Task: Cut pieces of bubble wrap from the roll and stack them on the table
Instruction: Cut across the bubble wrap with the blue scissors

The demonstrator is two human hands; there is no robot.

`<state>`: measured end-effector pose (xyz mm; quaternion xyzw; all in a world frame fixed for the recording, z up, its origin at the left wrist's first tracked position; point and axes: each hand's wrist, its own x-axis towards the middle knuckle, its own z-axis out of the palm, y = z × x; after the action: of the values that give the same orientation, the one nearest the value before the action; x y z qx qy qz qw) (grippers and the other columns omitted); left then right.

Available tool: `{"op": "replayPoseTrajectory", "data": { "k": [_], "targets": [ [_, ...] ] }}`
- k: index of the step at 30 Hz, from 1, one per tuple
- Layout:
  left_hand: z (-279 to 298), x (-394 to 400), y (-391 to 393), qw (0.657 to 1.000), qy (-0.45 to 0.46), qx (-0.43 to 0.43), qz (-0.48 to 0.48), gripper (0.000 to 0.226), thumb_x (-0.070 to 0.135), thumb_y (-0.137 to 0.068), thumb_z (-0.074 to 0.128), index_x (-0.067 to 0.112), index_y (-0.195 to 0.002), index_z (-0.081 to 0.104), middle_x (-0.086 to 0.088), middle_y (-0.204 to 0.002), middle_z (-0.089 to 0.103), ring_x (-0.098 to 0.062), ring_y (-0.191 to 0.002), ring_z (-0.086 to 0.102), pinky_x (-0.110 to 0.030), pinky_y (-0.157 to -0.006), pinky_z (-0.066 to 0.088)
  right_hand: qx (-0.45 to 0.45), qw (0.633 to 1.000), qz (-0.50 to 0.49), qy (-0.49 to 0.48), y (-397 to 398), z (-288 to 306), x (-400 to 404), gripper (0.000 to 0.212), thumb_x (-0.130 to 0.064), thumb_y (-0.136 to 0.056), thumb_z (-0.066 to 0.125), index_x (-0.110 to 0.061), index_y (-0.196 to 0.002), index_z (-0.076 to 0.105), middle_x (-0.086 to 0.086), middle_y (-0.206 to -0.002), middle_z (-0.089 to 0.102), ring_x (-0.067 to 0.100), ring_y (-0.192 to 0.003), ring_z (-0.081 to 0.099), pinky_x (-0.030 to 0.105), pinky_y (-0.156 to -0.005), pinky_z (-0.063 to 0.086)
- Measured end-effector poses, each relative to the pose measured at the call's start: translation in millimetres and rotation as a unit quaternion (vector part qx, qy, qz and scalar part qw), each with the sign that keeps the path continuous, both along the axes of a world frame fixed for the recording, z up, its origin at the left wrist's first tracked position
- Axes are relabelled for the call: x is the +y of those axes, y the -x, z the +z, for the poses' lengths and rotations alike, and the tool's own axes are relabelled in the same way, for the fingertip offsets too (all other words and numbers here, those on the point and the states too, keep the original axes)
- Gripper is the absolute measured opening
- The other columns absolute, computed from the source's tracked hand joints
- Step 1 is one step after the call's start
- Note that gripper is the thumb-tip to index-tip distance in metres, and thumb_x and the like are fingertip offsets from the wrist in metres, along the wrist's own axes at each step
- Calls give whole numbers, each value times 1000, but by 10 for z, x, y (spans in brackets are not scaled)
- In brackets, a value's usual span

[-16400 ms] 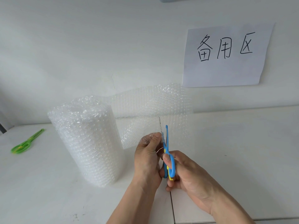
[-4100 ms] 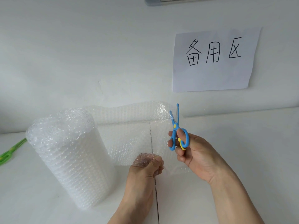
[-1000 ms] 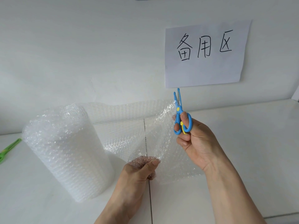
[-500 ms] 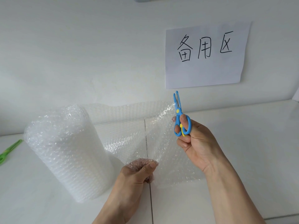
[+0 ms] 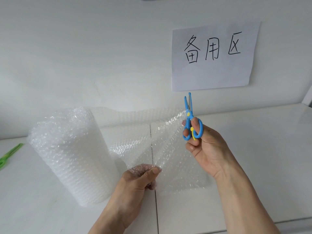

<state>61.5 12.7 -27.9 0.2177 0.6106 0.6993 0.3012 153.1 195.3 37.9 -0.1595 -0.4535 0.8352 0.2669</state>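
A thick roll of clear bubble wrap (image 5: 70, 154) stands upright on the white table (image 5: 253, 157), left of centre. A loose sheet (image 5: 173, 149) runs from behind the roll to the right. My left hand (image 5: 136, 179) pinches the sheet's lower edge. My right hand (image 5: 207, 149) holds small blue scissors (image 5: 191, 120) upright at the sheet's top right corner, blades slightly apart and pointing up. A fingertip of my right hand seems to touch the sheet's corner behind the scissors.
Green scissors (image 5: 8, 156) lie at the table's far left edge. A paper sign with handwritten characters (image 5: 212, 56) hangs on the white wall. A seam (image 5: 157, 208) between two tabletops runs toward me under the hands.
The sheet has been cut upward from bottom to top since the earliest frame. Over the last second both hands and the sheet have barely moved.
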Motion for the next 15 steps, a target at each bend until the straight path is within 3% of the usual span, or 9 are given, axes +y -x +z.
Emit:
{"op": "replayPoseTrajectory", "data": {
  "k": [7, 11, 13, 15],
  "targets": [
    [34, -53, 15, 1000, 1, -2, -7, 28, 28, -62, 89, 9, -63, 69, -11, -61, 46, -21, -62, 40, -34, -67, 32, -9, 1000, 19, -8, -45, 8, 22, 40, -43, -75, 67, -9, -96, 64, 3, -71, 58, 7, -48, 33, 18, -45, 36],
    [36, -55, -37, 999, 24, 43, -1, 40, 47, -62, 83, 11, -59, 65, -5, -58, 46, -20, -63, 41, -40, -73, 31, -11, 999, 27, -13, -43, 13, 32, 39, -45, -77, 66, -11, -95, 63, 3, -72, 59, 8, -49, 34, 19, -47, 37],
    [42, -56, -71, 996, 40, 79, 21, 60, 60, -61, 80, 3, -72, 68, -4, -59, 47, -20, -62, 43, -40, -72, 33, -17, 999, 29, -21, -46, 24, 18, 36, -44, -78, 66, -11, -93, 64, 3, -73, 59, 7, -50, 34, 20, -49, 36],
    [84, -45, -117, 995, 35, 83, 43, 71, 73, -58, 75, 9, -89, 74, -5, -61, 49, -20, -62, 45, -37, -70, 35, -26, 999, 27, -31, -49, 28, -9, 29, -39, -85, 65, -11, -92, 64, 10, -76, 55, 6, -49, 38, 21, -50, 36]
  ]
}}
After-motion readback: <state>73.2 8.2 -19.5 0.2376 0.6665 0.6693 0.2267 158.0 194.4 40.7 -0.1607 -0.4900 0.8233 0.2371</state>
